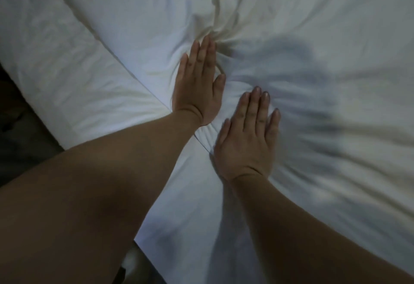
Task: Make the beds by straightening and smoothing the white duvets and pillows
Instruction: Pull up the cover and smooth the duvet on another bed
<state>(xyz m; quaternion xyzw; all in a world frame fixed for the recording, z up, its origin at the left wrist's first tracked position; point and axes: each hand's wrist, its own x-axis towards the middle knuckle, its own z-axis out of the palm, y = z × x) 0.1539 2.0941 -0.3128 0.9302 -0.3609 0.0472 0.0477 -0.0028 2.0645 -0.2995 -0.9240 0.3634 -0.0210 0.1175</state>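
White duvet [313,37] under left hand [199,89] and right hand [246,140], fingers straight; perhaps pillow [56,59] leftward.

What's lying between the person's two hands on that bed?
Nothing but rumpled white duvet fabric: in the head view, the left hand and right hand press flat on it, with only creased cloth between them.

1. Duvet [313,26]: white cloth, matt, soft-looking; deep creases bunch at 12 o'clock off my left hand [198,86].
2. By my right hand [246,136]: same matt cloth, finer ripples running toward 3 o'clock.
3. Lower white cloth [56,59] at 9 o'clock: matt, lightly wrinkled.
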